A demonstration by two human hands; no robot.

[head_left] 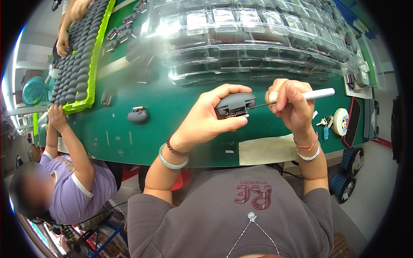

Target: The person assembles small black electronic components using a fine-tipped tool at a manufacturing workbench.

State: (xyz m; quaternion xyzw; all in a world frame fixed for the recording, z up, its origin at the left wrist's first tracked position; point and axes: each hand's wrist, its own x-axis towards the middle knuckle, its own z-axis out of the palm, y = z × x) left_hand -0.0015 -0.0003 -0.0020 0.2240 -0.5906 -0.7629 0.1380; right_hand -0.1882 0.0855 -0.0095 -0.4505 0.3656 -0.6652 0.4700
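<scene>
My left hand (202, 116) is closed around a dark grey, rounded plastic device (234, 103), held above the green table. Its side facing right is open and shows a small port and inner parts. My right hand (294, 103) pinches a pen-shaped tool with a white handle (319, 93) and a thin metal shaft. The shaft points left, and its tip is at or very near the device's open side; whether they touch I cannot tell. Another such device, a grey half-open piece (138, 115), lies on the table to the left.
Stacked clear plastic trays (258, 56) fill the far side. At left, a lime-green tray (89, 92) holds many grey rounded pieces, with a co-worker's hands (58, 118) at its edge. A pale sheet (264, 150), keys (325, 122) and a round tin (341, 121) lie near my right arm.
</scene>
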